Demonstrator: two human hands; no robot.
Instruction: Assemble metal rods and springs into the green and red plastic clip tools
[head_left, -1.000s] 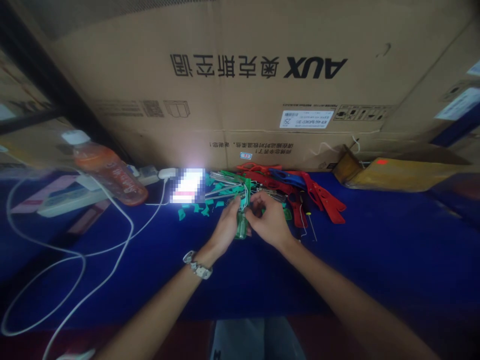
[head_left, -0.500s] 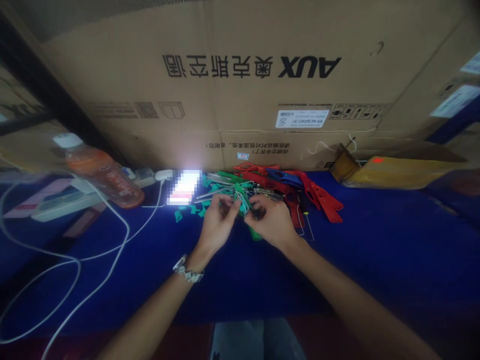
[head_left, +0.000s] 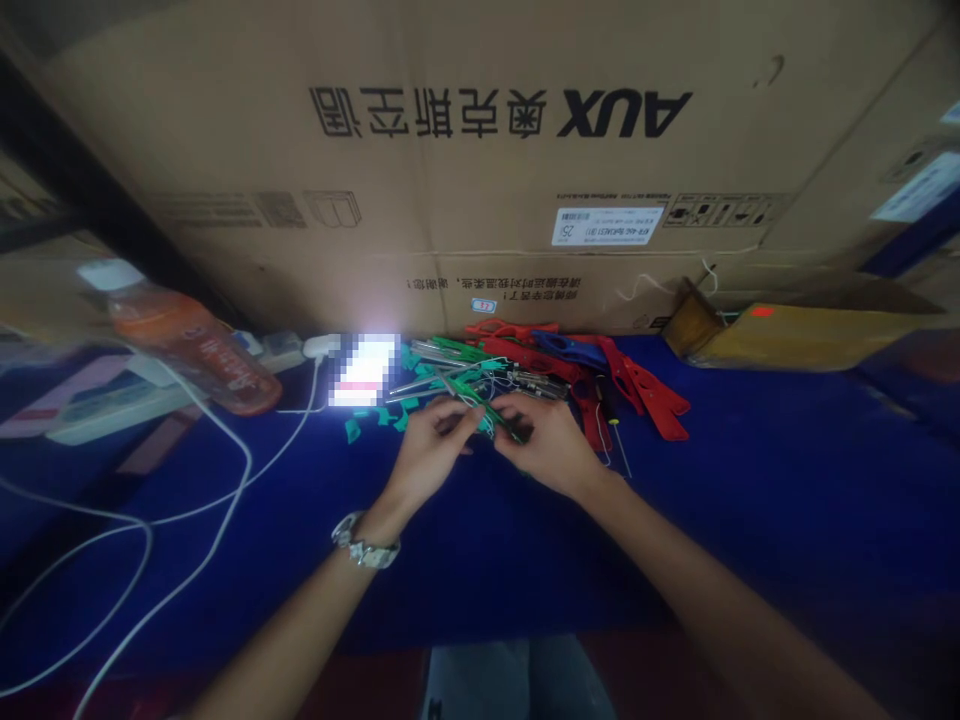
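Note:
Both my hands meet over the blue table cover (head_left: pixel 750 500), just in front of a pile of tools. My left hand (head_left: pixel 429 455), with a metal watch (head_left: pixel 365 545) on its wrist, pinches one end of a green-handled screwdriver (head_left: pixel 491 415) that has a thin white tie on it. My right hand (head_left: pixel 546 445) is closed on the other end of the same screwdriver. Behind my hands lies the pile: green-handled screwdrivers (head_left: pixel 450 368) and red and blue plastic tools (head_left: pixel 592 372). Small green scraps (head_left: pixel 375 418) lie to the left.
A large AUX cardboard box (head_left: pixel 480 160) stands as a wall behind the table. At the left are an orange drink bottle (head_left: pixel 187 340) on its side, a white power strip (head_left: pixel 112 410), loose white cables (head_left: pixel 195 500) and a glowing phone screen (head_left: pixel 365 370). A small screwdriver (head_left: pixel 616 430) lies right of the pile.
The green-handled screwdriver went from hanging upright between my hands to lying tilted across them. Both hands have moved slightly forward toward the pile.

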